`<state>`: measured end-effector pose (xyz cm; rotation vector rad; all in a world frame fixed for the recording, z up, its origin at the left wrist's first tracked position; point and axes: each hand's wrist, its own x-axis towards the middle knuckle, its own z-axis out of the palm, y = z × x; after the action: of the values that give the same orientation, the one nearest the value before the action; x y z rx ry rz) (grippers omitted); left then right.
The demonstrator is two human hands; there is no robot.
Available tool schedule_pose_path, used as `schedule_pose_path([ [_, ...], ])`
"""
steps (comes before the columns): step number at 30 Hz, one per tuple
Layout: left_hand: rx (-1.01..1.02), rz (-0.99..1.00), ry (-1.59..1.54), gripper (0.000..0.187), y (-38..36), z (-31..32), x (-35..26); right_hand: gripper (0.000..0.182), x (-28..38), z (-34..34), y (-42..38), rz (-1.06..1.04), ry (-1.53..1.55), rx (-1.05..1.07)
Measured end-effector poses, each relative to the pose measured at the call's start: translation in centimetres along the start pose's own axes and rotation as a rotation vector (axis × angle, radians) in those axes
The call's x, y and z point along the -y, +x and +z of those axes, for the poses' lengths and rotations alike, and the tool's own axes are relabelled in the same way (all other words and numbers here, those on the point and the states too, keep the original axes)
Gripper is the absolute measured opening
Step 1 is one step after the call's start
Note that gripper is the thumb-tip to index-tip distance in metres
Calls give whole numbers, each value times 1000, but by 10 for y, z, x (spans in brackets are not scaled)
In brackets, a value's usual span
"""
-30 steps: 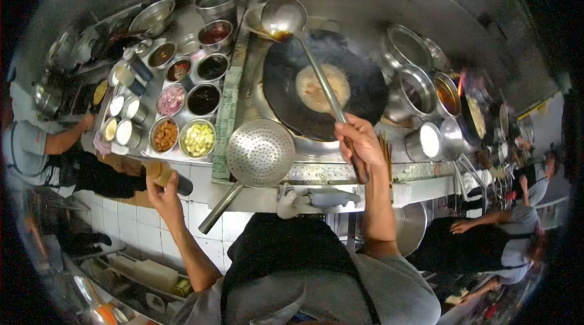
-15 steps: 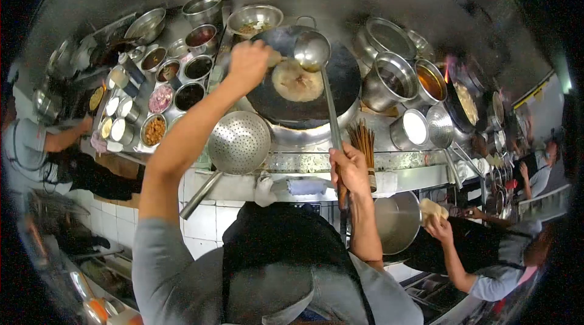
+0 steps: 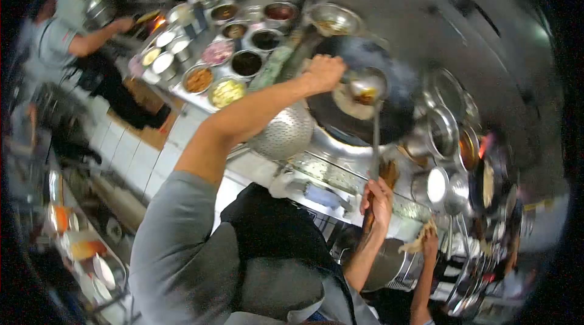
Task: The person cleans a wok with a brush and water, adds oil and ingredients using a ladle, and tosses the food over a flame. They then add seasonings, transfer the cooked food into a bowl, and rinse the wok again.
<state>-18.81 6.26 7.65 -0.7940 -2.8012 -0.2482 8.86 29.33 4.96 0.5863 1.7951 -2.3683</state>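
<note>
My right hand [image 3: 379, 199] grips the long handle of a metal ladle [image 3: 376, 136]. The ladle's bowl is over the dark wok [image 3: 395, 121] and shows something brown-orange in it. Partly hidden under the bowl, pale food [image 3: 348, 105] lies in the wok. My left hand [image 3: 325, 74] is closed at the wok's left side; its fingers hide what it holds, if anything. Below my left forearm rests a perforated metal strainer [image 3: 283, 133].
Containers of ingredients, among them yellow pieces [image 3: 227, 92] and pink food [image 3: 218, 53], stand to the left. Metal pots [image 3: 441, 133] and a white-filled container [image 3: 437, 185] stand right. A co-worker's hand [image 3: 429, 241] is at lower right; another person [image 3: 64, 42] works at far left.
The whole view has turned, so the wok appears farther right. Brown-orange contents now show in the ladle's bowl. Both hands stay closed.
</note>
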Motion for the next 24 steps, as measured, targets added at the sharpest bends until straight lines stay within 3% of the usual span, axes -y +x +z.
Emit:
schedule_pose_path([
  [1, -122, -42, -132, 46, -14, 3, 11, 13, -3, 1, 4, 0, -121, -52],
  [2, -117, -165, -260, 52, -33, -23, 12, 14, -5, 4, 9, -50, -277, -38],
  [3, -317, -165, -261, 46, -42, -18, 32, 16, -8, 3, 13, -110, -425, -29],
  [4, -303, -222, -209, 44, -52, -17, 57, 24, -13, -1, 17, -92, -479, -51],
  [6, -354, -279, -212, 35, -80, -34, 106, 31, -16, -5, 23, -92, -413, -13],
  [8, -304, -603, -245, 36, -99, -29, 159, 34, -14, -2, 23, -84, -393, 2],
  [10, -481, -510, -353, 38, -126, -3, 217, 27, -11, 4, 22, -81, -340, -30],
  [13, -442, -644, -235, 40, -152, 30, 276, 17, -12, 13, 23, -50, -305, -81],
  [17, -493, -736, -387, 44, -166, 41, 289, 13, -9, 33, 26, -37, -286, -169],
  [19, -505, -754, -639, 45, -166, 32, 287, 12, -5, 41, 25, -36, -277, -188],
  [22, -425, -829, -502, 39, -172, 51, 309, 10, -7, 43, 24, -25, -295, -228],
  [24, -433, -775, -395, 36, -173, 41, 306, 10, -9, 44, 23, -11, -327, -261],
])
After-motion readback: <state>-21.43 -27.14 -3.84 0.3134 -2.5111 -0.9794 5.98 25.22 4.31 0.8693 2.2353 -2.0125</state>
